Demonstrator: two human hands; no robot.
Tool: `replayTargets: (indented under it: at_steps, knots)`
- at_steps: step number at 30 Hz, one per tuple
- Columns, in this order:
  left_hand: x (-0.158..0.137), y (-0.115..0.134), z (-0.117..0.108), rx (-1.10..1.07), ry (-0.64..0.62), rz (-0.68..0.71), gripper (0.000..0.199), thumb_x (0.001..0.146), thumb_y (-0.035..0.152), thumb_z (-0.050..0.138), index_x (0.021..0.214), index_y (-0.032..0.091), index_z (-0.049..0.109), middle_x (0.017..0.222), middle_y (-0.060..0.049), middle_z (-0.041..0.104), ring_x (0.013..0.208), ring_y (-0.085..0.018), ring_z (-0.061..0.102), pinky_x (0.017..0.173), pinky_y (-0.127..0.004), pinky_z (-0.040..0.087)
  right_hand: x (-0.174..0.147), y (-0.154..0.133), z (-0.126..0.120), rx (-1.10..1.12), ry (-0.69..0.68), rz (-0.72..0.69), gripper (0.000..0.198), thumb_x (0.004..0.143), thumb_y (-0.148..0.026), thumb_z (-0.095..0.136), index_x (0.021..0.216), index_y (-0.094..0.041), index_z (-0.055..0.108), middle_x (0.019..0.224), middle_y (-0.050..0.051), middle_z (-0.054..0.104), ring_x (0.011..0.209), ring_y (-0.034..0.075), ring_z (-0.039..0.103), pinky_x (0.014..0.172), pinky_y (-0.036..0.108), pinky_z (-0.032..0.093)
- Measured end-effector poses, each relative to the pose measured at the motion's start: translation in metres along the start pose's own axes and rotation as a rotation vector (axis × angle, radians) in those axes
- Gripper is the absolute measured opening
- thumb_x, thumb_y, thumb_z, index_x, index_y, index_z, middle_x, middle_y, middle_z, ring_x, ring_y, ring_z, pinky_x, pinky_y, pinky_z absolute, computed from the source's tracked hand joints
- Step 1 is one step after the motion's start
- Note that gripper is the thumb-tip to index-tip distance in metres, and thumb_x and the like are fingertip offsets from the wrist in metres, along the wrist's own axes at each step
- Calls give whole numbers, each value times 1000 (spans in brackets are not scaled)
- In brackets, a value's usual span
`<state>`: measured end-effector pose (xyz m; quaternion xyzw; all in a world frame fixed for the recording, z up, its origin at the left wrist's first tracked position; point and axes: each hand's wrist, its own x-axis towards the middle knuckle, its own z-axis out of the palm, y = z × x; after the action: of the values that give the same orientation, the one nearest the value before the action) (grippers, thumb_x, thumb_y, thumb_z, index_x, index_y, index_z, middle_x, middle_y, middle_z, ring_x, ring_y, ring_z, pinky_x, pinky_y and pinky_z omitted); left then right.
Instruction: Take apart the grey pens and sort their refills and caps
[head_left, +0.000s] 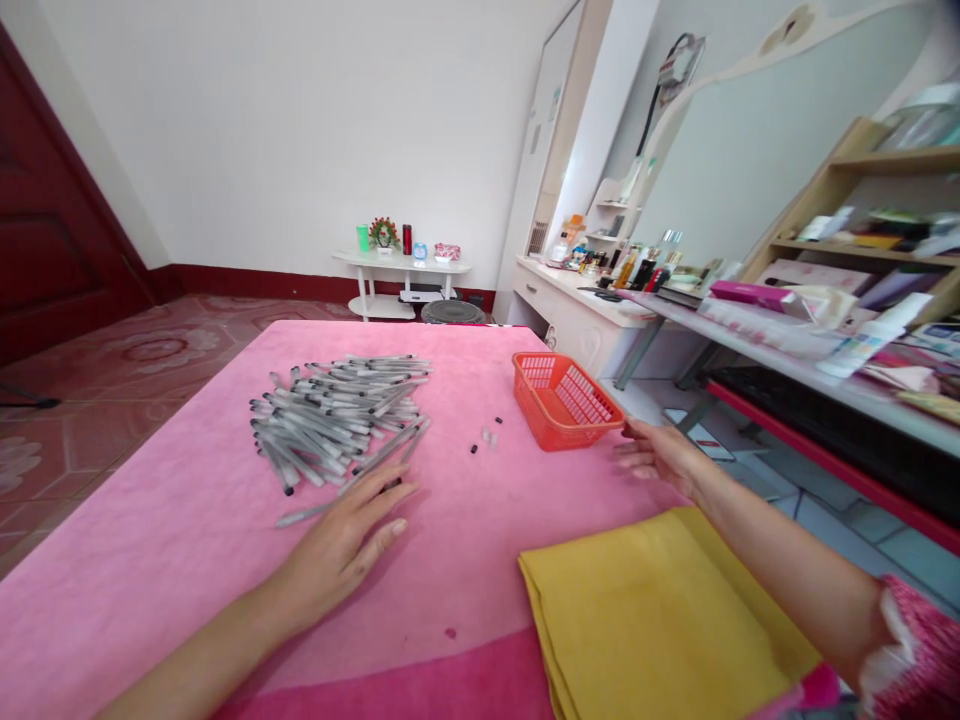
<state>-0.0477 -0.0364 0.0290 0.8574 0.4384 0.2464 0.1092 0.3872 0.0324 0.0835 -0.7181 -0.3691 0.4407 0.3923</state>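
Observation:
A pile of grey pens (pixel 330 415) with black ends lies on the pink cloth. My left hand (pixel 360 530) rests at the near edge of this pile, its fingers stretched and the thumb apart. Under its fingertips shows a dark pen end, and one pen (pixel 300 516) sticks out to the left beneath the hand. My right hand (pixel 664 455) is beside the near right corner of an orange plastic basket (pixel 551 415), fingers apart; whether they touch the rim, I cannot tell. Between pile and basket lie several small black and clear pieces (pixel 486 437).
A folded yellow cloth (pixel 652 610) lies close to me on the right. The pink cloth (pixel 457 540) covers the table. To the right stands a dressing table (pixel 570 290) crowded with bottles, and a cluttered shelf (pixel 847 165). A small white table (pixel 401 262) is by the wall.

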Motion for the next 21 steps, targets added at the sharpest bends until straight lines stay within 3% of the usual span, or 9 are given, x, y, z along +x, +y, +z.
replayTargets:
  at_steps: [3,5,7,10,13,15,19,21]
  knots:
    - [-1,5,2,7,-26,39,41,87,32,43,127,28,47,137,-4,43,127,-22,37,105,-40,33,-21,16,-9,-278,13,-202,27,69,-41,64,75,-16,58,67,4,64,44,9,53,38,18,39]
    - [-1,11,5,15,-36,73,39,86,32,43,125,28,50,135,-4,45,126,-22,37,104,-41,34,-31,28,-15,-453,-130,-369,24,64,-36,69,75,-15,63,73,5,66,58,13,58,52,22,47]
    - [0,17,8,24,-40,110,36,86,30,43,121,28,53,135,-4,45,127,-22,37,105,-42,33,-35,39,-25,-600,-245,-504,31,59,-33,72,84,-16,68,90,7,67,82,20,61,75,27,48]
    - [6,32,14,11,-51,146,34,87,29,42,117,27,57,132,-5,48,124,-23,39,104,-43,33,-31,53,-48,-777,-203,-557,47,53,-33,75,97,-18,68,109,11,63,102,27,55,93,34,39]
    - [16,54,21,-60,-83,132,34,87,27,41,116,24,57,121,-7,55,113,-21,48,98,-39,39,-23,63,-68,-792,-143,-467,53,49,-36,77,98,-16,68,104,12,65,95,28,58,86,34,42]
    - [25,72,28,-114,-114,100,35,86,30,41,117,23,55,113,-7,58,105,-20,52,93,-36,42,-21,67,-72,-774,-196,-424,44,52,-39,76,89,-16,69,89,9,68,80,24,60,72,29,45]
    - [45,102,47,-196,-152,-46,51,82,49,43,124,21,49,107,-10,59,98,-23,54,84,-36,44,-29,64,-62,-735,-376,-385,29,64,-45,66,64,-16,62,57,-1,58,52,13,50,50,22,36]
    - [52,111,58,-235,-209,-102,56,73,57,52,113,20,58,100,-9,61,90,-23,57,78,-35,45,-34,59,-55,-680,-398,-370,30,64,-45,66,60,-16,59,53,-3,53,49,11,45,48,21,33]
